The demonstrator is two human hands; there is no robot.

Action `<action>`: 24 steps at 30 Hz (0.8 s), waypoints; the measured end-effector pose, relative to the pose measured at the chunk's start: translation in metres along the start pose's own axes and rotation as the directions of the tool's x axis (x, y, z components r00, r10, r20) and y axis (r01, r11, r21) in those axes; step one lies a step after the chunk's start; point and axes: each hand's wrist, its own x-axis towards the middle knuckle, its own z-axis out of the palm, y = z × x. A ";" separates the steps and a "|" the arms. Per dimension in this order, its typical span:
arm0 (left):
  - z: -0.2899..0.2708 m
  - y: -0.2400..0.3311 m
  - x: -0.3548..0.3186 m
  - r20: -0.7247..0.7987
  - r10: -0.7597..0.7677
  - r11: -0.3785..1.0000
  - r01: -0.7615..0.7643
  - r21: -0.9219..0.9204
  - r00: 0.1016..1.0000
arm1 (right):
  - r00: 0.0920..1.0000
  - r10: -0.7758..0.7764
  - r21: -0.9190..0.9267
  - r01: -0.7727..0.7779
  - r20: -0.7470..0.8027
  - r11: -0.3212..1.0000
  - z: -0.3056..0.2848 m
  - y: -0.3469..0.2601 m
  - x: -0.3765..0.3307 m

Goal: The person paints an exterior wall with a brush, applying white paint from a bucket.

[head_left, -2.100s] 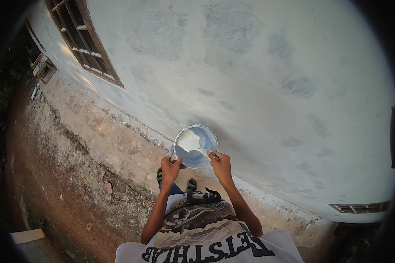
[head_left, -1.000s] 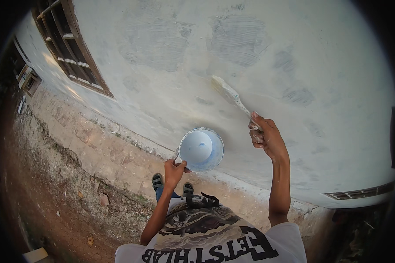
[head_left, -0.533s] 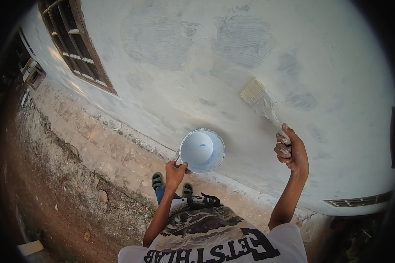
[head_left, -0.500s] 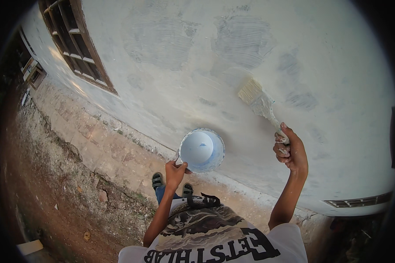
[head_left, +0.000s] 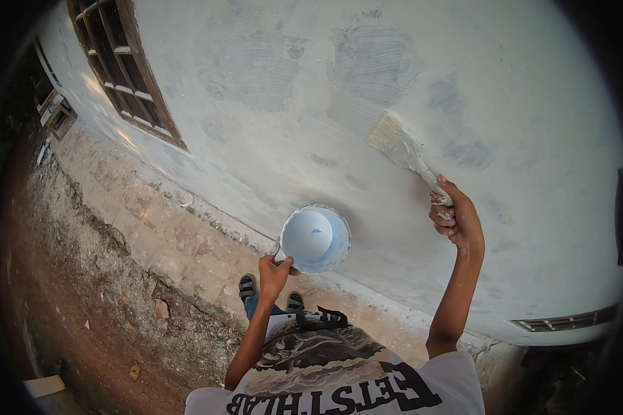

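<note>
My right hand (head_left: 456, 216) is closed round the handle of a wide paintbrush (head_left: 407, 152). Pale bristles on the brush lie against or very near the whitish wall (head_left: 270, 166); contact is hard to make out. White paint smears the brush handle and my fingers. Lower down, my left hand (head_left: 275, 272) grips a small round bucket (head_left: 316, 238) by its near left rim. Inside the bucket is pale bluish-white paint. Grey brushed patches (head_left: 374, 62) show on the wall above the brush.
A brown-framed window (head_left: 121, 69) is set in the wall at the upper left. Below the wall runs a paved ledge (head_left: 166, 235), with rough, stony ground (head_left: 76, 304) beyond its edge. My sandalled feet (head_left: 248, 286) stand on the ledge. A slatted vent (head_left: 567, 319) sits at the lower right.
The paintbrush and my right hand have moved slightly up and to the left along the wall. My left hand and the bucket have shifted only a little to the left.
</note>
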 end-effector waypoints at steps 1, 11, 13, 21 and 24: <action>0.000 0.002 0.001 0.013 -0.003 1.000 0.003 0.012 1.000 | 0.999 -0.013 0.019 0.014 -0.033 1.000 -0.009 0.003 -0.005; 0.016 0.013 -0.011 0.047 -0.038 0.997 0.034 0.068 0.998 | 0.997 -0.025 0.016 0.024 0.075 1.000 -0.006 -0.002 -0.004; 0.016 0.006 -0.010 0.053 -0.014 0.998 0.010 0.066 0.999 | 0.999 -0.035 0.027 0.034 0.036 0.999 -0.006 -0.001 0.003; 0.020 -0.006 -0.011 0.031 -0.006 0.998 0.004 0.062 1.000 | 0.999 0.002 0.230 -0.012 0.043 0.973 -0.085 0.065 -0.037; 0.023 -0.012 -0.010 0.025 -0.036 0.999 0.035 0.040 0.999 | 0.985 0.034 0.141 -0.058 0.167 0.988 -0.080 0.103 -0.050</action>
